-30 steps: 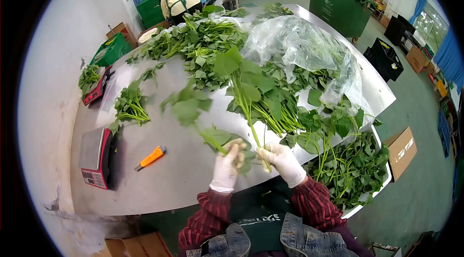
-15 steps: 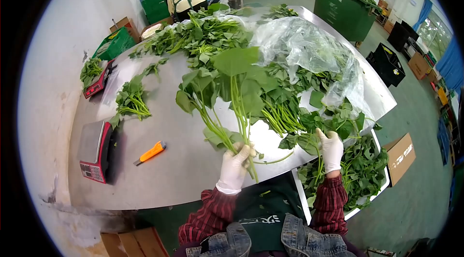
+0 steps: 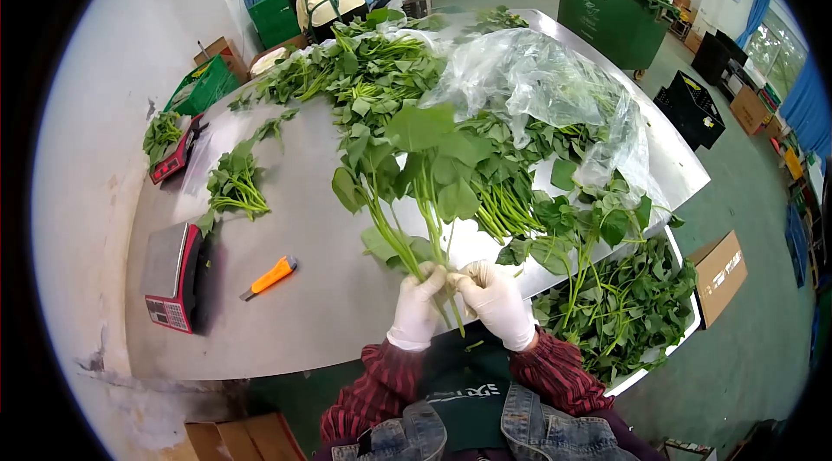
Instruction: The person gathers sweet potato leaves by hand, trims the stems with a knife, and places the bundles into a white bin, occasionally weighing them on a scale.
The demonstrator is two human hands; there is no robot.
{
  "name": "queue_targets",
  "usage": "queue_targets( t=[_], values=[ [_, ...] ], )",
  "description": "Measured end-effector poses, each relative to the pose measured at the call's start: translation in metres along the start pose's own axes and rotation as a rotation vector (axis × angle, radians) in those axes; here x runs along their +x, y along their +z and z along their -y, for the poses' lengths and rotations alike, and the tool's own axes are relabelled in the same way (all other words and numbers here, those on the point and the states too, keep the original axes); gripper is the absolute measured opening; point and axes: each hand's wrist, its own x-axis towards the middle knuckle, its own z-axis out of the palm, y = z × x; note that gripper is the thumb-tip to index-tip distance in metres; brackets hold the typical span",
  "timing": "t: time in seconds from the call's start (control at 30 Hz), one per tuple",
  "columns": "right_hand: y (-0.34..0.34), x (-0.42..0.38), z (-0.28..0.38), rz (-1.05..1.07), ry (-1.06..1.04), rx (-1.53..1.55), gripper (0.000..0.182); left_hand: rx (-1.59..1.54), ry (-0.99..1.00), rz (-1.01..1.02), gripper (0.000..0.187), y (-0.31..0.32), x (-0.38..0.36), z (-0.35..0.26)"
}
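Note:
White-gloved, my left hand (image 3: 418,309) is closed round the lower stems of a leafy green bunch (image 3: 425,166), whose leaves point away over the metal table (image 3: 312,322). My right hand (image 3: 496,301), gloved too, touches the same stems beside my left one, its thumb and fingers pinched near the stem ends. Behind the bunch lies a large pile of greens (image 3: 373,71), partly under clear plastic sheeting (image 3: 537,80). A smaller bunch (image 3: 236,179) rests on the left of the table. An orange cutter (image 3: 272,276) lies left of my hands.
Two red scales, one near (image 3: 173,275) and one farther (image 3: 176,153), stand at the left edge. At the lower right, a white crate (image 3: 689,331) of greens sits below the table edge. A green wheeled bin (image 3: 607,19) and a black crate (image 3: 691,110) are beyond.
My right hand has moved left from the greens above the crate to the stems at my left hand. The held bunch has shifted slightly, and my left hand still grips it.

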Motion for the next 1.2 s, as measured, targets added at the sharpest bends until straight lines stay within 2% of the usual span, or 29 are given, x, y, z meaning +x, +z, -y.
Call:
queue_targets(
  t=[0.07, 0.13, 0.2, 0.3, 0.37, 0.4, 0.47, 0.5, 0.53, 0.6, 0.63, 0.67, 0.7, 0.73, 0.8, 0.83, 0.87, 0.9, 0.93, 0.97, 1.0, 1.03, 1.07, 1.1, 1.2],
  values=[
    [0.001, 0.001, 0.01, -0.007, 0.053, -0.057, 0.018, -0.003, 0.008, 0.073, 0.015, -0.002, 0.001, -0.004],
    [-0.002, 0.007, 0.014, -0.073, 0.117, 0.021, 0.02, 0.021, -0.032, 0.118, 0.01, -0.012, 0.004, 0.005],
    [-0.006, 0.011, 0.016, -0.049, 0.154, -0.036, 0.021, 0.219, 0.003, 0.112, 0.012, -0.007, 0.003, 0.012],
    [-0.008, 0.011, 0.006, -0.032, 0.139, 0.066, 0.021, 0.236, 0.014, 0.091, 0.013, -0.002, 0.002, 0.01],
    [-0.006, 0.003, 0.007, -0.167, 0.104, -0.06, 0.022, 0.256, 0.014, 0.049, 0.013, 0.002, 0.0, 0.004],
    [-0.007, -0.003, -0.001, -0.157, 0.105, -0.061, 0.022, 0.193, -0.012, 0.025, 0.013, 0.005, 0.0, -0.001],
    [-0.01, -0.019, -0.023, -0.259, -0.188, -0.267, 0.021, 0.129, -0.028, -0.01, 0.012, 0.006, 0.003, -0.004],
    [-0.009, -0.028, -0.019, -0.262, -0.168, -0.16, 0.019, 0.077, -0.037, 0.03, 0.012, 0.005, 0.006, 0.001],
    [-0.011, -0.034, -0.016, -0.373, -0.326, -0.175, 0.014, 0.024, -0.045, 0.071, 0.011, 0.002, 0.009, 0.003],
    [-0.034, -0.037, -0.005, -0.54, -0.431, -0.223, 0.017, 0.012, -0.004, -0.003, 0.011, -0.003, 0.013, -0.005],
    [-0.05, -0.034, 0.003, -0.573, -0.23, -0.203, 0.02, 0.038, 0.001, -0.017, 0.011, -0.006, 0.014, -0.013],
    [-0.077, -0.024, -0.001, -0.54, -0.266, -0.513, 0.029, 0.066, 0.0, -0.03, 0.011, -0.007, 0.015, -0.019],
    [-0.11, -0.012, -0.017, -0.513, -0.398, -0.87, 0.036, 0.12, 0.011, -0.042, 0.012, -0.005, 0.014, -0.022],
    [-0.132, -0.007, -0.021, -0.5, -0.188, -1.073, 0.032, 0.122, 0.006, -0.043, 0.012, -0.006, 0.011, -0.022],
    [-0.151, -0.002, -0.024, -0.465, -0.437, -1.055, 0.026, 0.185, -0.016, -0.022, 0.013, -0.003, 0.01, -0.021],
    [-0.14, 0.001, -0.012, -0.415, -0.606, -0.918, 0.023, 0.208, -0.012, -0.028, 0.013, 0.001, 0.008, -0.018],
    [-0.109, -0.007, 0.022, -0.42, -0.001, -0.419, 0.021, 0.207, -0.023, -0.022, 0.013, 0.002, 0.007, -0.012],
    [-0.083, -0.009, 0.04, -0.325, -0.063, -0.285, 0.021, 0.301, 0.015, -0.013, 0.013, 0.003, 0.007, -0.007],
    [-0.067, -0.009, 0.051, -0.212, 0.021, -0.244, 0.021, 0.396, 0.055, 0.0, 0.013, 0.005, 0.007, -0.003],
    [-0.053, -0.002, 0.043, -0.09, -0.121, -0.278, 0.021, 0.411, 0.064, 0.004, 0.011, 0.009, 0.006, -0.001],
    [-0.037, 0.002, 0.049, -0.006, -0.09, -0.397, 0.027, 0.415, 0.06, 0.017, 0.011, 0.009, 0.006, 0.003],
    [-0.024, 0.011, 0.04, 0.008, -0.181, -0.457, 0.029, 0.485, 0.101, 0.01, 0.01, 0.008, 0.005, 0.007],
    [-0.008, 0.012, 0.047, 0.04, -0.06, -0.298, 0.03, 0.554, 0.143, 0.001, 0.01, 0.005, 0.005, 0.012],
    [0.0, 0.019, 0.038, 0.047, -0.07, -0.327, 0.029, 0.604, 0.193, -0.032, 0.011, -0.001, 0.007, 0.018],
    [0.008, 0.03, 0.017, 0.025, -0.096, -0.343, 0.03, 0.694, 0.169, -0.054, 0.015, 0.003, 0.0, 0.01]
  ],
)
